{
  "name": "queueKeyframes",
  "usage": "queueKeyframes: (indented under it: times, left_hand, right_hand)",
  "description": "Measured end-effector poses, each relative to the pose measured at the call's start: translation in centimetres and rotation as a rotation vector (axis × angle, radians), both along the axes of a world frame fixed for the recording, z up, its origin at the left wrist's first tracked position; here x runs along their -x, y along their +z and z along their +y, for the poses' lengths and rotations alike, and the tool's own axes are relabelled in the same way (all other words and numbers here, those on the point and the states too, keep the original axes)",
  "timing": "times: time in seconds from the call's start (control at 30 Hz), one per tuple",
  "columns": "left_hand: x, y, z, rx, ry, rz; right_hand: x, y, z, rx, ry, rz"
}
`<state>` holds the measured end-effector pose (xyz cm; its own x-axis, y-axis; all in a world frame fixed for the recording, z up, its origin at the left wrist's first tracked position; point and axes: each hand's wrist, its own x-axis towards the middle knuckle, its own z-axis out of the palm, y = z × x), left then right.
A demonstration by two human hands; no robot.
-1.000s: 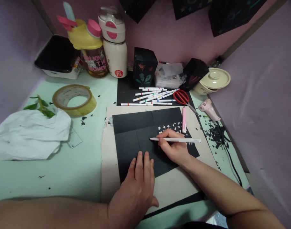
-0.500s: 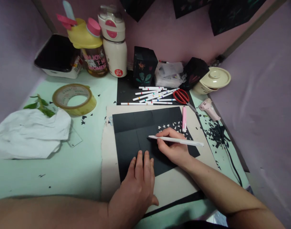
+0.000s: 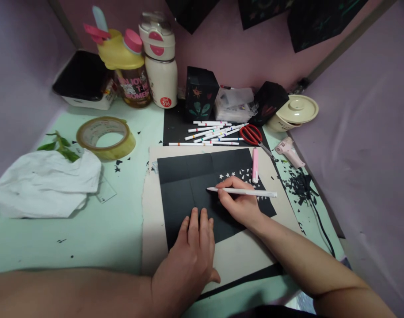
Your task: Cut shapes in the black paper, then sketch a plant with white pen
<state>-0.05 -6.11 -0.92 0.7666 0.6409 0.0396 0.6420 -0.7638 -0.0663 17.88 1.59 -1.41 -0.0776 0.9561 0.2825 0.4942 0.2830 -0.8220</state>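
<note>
A black sheet of paper (image 3: 175,190) with fold creases and small cut-out stars and triangles at its upper right lies on a pale board (image 3: 152,221). My left hand (image 3: 192,256) rests flat on the sheet's lower edge, fingers stretched out and holding nothing. Pinched in my right hand (image 3: 242,203) is a white pen (image 3: 255,192), its tip at the middle of the sheet. A pink cutter-like tool (image 3: 255,165) lies across the sheet's upper right edge, just beyond my right hand.
Behind the sheet are white markers (image 3: 205,132) and red-handled scissors (image 3: 251,134). Tape (image 3: 105,138) and a white cloth (image 3: 46,185) lie left. Bottles (image 3: 162,75) stand at the back. A pink glue gun (image 3: 290,152) and black scraps (image 3: 299,185) are right.
The pen's rear end has swung slightly upward and left, while its tip stays near the same spot on the sheet. The camera view has shifted slightly. My left hand keeps its place.
</note>
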Motion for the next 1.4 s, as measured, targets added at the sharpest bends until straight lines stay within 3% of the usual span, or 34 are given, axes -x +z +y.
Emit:
queueKeyframes:
  times: [0.4,0.7,1.1,1.4]
  left_hand:
    - [0.1,0.6,0.4,-0.036,-0.013,-0.025]
    - [-0.1,-0.7,-0.2,0.001,0.021,0.004]
    - [0.1,0.3,0.2,-0.039,0.005,-0.026]
    - [0.0,0.5,0.3,-0.028,-0.008,-0.004]
  right_hand:
    - [0.0,-0.1,-0.2,0.003,0.002,0.009]
    - [0.1,-0.1,-0.1,0.002,0.002,-0.006]
    - [-0.1,-0.3,-0.1,0.089,-0.06,-0.001]
    - [-0.1,-0.5,0.0,0.051,-0.104,-0.002]
